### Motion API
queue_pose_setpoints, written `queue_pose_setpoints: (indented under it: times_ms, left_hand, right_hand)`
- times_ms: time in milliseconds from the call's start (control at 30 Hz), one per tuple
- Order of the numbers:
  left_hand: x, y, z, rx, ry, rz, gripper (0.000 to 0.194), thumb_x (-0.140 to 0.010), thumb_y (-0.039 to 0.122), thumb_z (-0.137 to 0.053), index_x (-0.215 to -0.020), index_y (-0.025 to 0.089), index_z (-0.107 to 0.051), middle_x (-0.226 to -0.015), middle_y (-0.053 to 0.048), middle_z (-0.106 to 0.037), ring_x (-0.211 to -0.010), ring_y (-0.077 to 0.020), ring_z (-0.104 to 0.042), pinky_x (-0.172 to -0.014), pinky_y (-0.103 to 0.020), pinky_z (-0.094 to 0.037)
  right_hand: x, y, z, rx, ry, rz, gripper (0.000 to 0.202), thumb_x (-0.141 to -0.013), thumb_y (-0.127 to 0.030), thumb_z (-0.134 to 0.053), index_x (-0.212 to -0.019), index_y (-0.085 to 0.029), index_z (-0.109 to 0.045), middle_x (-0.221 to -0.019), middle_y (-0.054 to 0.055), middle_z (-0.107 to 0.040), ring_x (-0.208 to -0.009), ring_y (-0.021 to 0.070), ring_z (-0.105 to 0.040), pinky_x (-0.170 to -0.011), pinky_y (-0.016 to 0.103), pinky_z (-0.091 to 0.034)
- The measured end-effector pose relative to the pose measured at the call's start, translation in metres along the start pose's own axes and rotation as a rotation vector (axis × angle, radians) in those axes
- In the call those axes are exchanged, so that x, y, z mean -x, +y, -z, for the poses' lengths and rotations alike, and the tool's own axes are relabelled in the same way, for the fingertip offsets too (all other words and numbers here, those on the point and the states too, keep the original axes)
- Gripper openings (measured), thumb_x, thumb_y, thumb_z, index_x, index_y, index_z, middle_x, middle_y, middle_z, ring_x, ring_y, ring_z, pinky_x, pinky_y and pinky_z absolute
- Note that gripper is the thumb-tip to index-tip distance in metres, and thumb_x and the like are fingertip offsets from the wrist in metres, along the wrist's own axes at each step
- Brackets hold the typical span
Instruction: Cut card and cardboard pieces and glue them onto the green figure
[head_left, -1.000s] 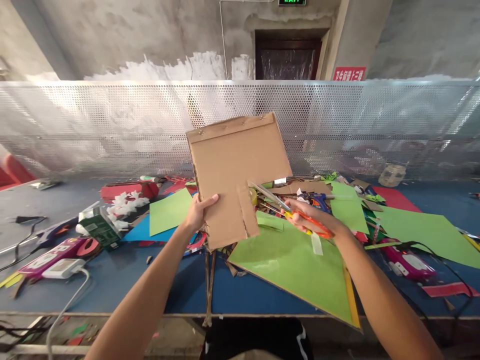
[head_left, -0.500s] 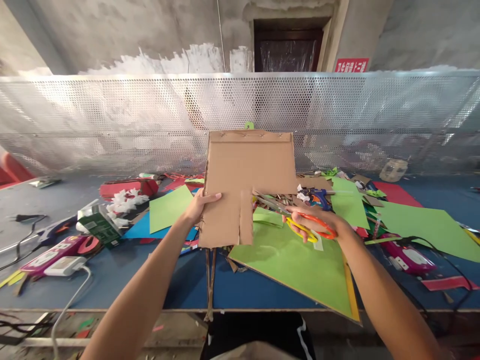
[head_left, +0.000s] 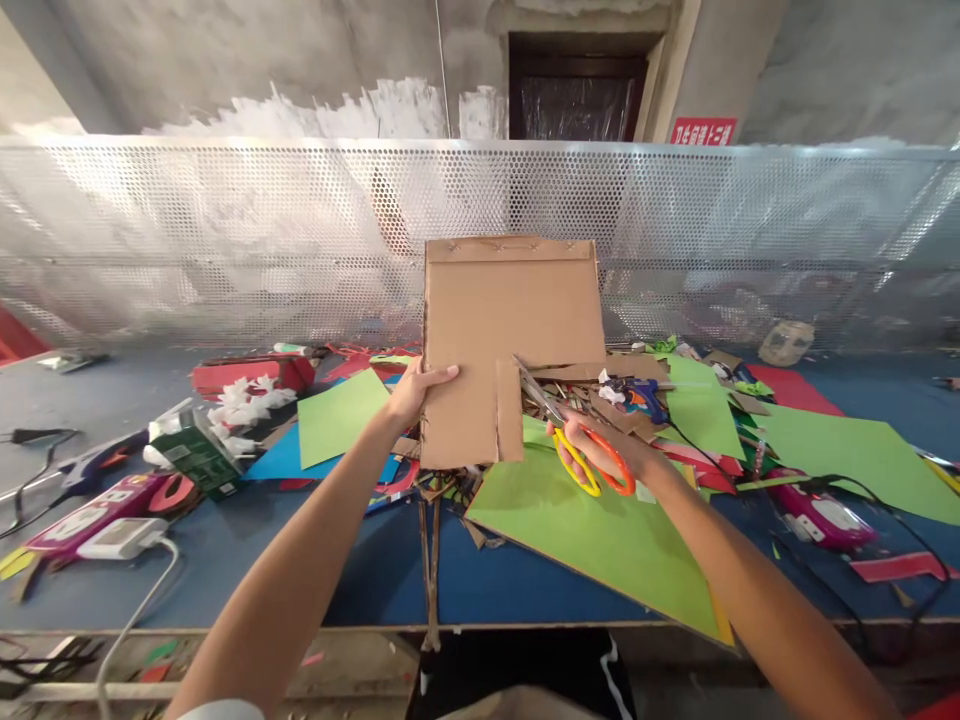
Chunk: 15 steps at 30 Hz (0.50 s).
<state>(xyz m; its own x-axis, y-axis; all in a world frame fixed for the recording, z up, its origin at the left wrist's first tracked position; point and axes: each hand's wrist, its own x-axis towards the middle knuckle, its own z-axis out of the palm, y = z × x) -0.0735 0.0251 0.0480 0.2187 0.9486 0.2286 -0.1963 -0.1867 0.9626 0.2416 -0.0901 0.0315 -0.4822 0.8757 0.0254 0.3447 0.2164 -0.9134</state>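
A brown cardboard piece (head_left: 510,310) is held upright above the table, with a notch cut from its lower right and a slit near its bottom edge. My left hand (head_left: 420,392) grips its left edge, thumb across the front. My right hand (head_left: 589,440) is closed around the handles of scissors (head_left: 547,402), one handle yellow and one orange. The scissor tips touch or nearly touch the cardboard at the inner corner of the notch. Below my right hand a green board (head_left: 585,530) lies on the table.
On the blue table (head_left: 375,590) are green sheets (head_left: 847,450), a glue gun (head_left: 645,395), a green box (head_left: 196,455), a magenta power strip (head_left: 825,515) and cardboard scraps. A perforated metal screen (head_left: 300,240) stands behind.
The cardboard and my left hand have moved slightly up and to the right. The scissors have turned to a steeper angle, and my right hand has shifted left.
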Motion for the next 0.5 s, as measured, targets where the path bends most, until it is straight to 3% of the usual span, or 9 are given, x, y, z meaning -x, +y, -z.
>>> queue_pose_setpoints:
  times_ms: [133, 367, 500]
  left_hand:
    - [0.004, -0.011, -0.007, 0.057, -0.026, 0.041, 0.065, -0.061, 0.040, -0.092, -0.115, 0.011, -0.070, -0.110, -0.015, -0.080, -0.089, -0.0321, -0.077, -0.080, -0.042, -0.064]
    - [0.008, -0.017, -0.006, 0.101, -0.051, 0.038, 0.063, -0.063, 0.040, -0.092, -0.114, 0.011, -0.072, -0.112, -0.017, -0.079, -0.093, -0.0345, -0.077, -0.084, -0.044, -0.064]
    - [0.010, -0.020, -0.012, 0.172, -0.001, -0.007, 0.062, -0.064, 0.041, -0.092, -0.115, 0.012, -0.072, -0.113, -0.015, -0.079, -0.094, -0.0331, -0.077, -0.085, -0.044, -0.064]
  right_hand:
    - [-0.003, -0.001, -0.001, -0.004, 0.030, 0.013, 0.059, -0.096, -0.081, -0.040, -0.107, -0.024, -0.048, -0.074, -0.002, -0.055, -0.054, 0.0135, -0.054, -0.051, 0.027, -0.050]
    - [-0.014, -0.022, -0.002, -0.058, 0.011, -0.065, 0.082, -0.081, -0.097, -0.041, -0.111, -0.022, -0.051, -0.075, -0.001, -0.057, -0.054, 0.0146, -0.058, -0.049, 0.029, -0.054]
    - [-0.023, -0.034, -0.009, 0.112, 0.092, -0.003, 0.075, -0.088, -0.094, -0.028, -0.096, -0.024, -0.053, -0.071, 0.002, -0.060, -0.058, 0.0166, -0.060, -0.054, 0.029, -0.054]
